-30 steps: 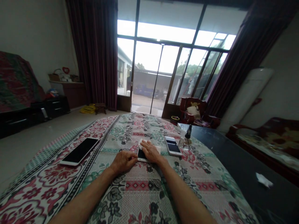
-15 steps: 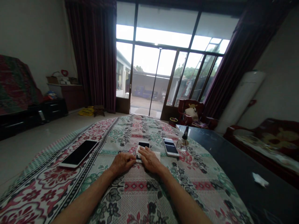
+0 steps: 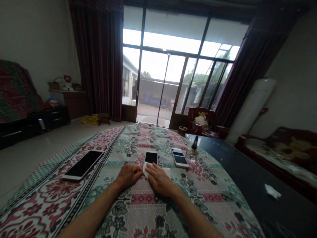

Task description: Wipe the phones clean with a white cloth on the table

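A smartphone (image 3: pixel 151 157) with a dark screen and pale frame lies on the flowered tablecloth in front of me. My right hand (image 3: pixel 158 178) presses a white tissue (image 3: pixel 145 172) against its lower end, fingers laid together over it. At the phone's lower left edge, my left hand (image 3: pixel 129 175) is closed, its fingertips holding the side. A white paper (image 3: pixel 167 172) shows partly from behind my right hand. Another white phone (image 3: pixel 179 157) lies to the right, and a larger white phone or small tablet (image 3: pixel 83 164) lies to the left, black screen up.
A small glass bottle with a black top (image 3: pixel 194 148) stands near the right phone. Beyond the tablecloth (image 3: pixel 143 215), a crumpled tissue (image 3: pixel 272 191) lies on a dark tabletop (image 3: pixel 223 155). A wooden chair (image 3: pixel 201 120) and glass doors are farther back.
My right hand has slid the tissue down the middle phone toward me, uncovering the upper screen. My left hand stays at the phone's edge. The view has tilted slightly.
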### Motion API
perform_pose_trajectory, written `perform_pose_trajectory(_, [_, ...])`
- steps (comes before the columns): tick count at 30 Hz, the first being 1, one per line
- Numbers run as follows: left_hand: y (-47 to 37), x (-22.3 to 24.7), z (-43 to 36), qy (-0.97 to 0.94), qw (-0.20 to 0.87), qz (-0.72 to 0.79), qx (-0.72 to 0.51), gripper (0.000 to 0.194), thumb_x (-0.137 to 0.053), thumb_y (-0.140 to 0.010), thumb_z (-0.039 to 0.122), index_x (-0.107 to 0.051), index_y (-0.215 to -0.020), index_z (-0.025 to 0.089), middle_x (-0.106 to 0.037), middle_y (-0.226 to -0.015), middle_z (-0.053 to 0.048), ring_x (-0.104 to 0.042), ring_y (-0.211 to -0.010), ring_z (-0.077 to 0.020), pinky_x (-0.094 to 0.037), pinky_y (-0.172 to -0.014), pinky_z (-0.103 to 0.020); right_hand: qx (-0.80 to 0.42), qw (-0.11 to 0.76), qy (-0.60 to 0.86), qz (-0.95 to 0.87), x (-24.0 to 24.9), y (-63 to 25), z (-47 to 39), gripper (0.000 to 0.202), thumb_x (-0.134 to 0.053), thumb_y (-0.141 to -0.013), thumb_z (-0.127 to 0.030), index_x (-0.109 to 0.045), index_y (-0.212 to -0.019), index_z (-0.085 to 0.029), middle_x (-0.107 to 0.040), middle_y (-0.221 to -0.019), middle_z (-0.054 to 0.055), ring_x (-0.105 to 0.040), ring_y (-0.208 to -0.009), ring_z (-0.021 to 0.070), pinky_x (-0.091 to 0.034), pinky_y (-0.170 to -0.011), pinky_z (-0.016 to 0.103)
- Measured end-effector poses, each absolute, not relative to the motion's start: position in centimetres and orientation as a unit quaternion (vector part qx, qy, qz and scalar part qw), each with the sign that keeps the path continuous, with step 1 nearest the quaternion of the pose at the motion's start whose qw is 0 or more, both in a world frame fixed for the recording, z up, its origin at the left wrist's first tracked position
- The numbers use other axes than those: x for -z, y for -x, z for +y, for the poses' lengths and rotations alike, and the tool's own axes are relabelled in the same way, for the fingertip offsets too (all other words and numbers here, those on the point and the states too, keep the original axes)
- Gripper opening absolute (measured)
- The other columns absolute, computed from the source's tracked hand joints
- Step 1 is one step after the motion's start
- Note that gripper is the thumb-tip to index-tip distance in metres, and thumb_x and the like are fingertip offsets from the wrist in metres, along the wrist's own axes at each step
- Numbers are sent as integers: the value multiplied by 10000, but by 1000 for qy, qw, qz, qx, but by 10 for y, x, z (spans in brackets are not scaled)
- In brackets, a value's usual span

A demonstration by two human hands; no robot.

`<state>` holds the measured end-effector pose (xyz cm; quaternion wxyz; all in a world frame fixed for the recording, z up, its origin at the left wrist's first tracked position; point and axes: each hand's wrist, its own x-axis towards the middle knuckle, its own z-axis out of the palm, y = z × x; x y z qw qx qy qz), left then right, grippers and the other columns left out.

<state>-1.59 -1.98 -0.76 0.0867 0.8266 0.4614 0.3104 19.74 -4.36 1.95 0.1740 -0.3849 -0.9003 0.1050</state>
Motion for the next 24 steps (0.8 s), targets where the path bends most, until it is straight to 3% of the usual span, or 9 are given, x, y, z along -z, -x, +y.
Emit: perform_pose_trajectory(24, [14,4,-22,-836,57,459,-296,179,-563,-849,243,-673,-718,191,-677,-696,-10,-613,-664,-137,-366,-610,-221,-82,177,414,-889,-20,-188,24,400,-354,-950,-236,-542,-1299,-181,-467,-1425,81,-398,-1318,249,-342,-1078,412])
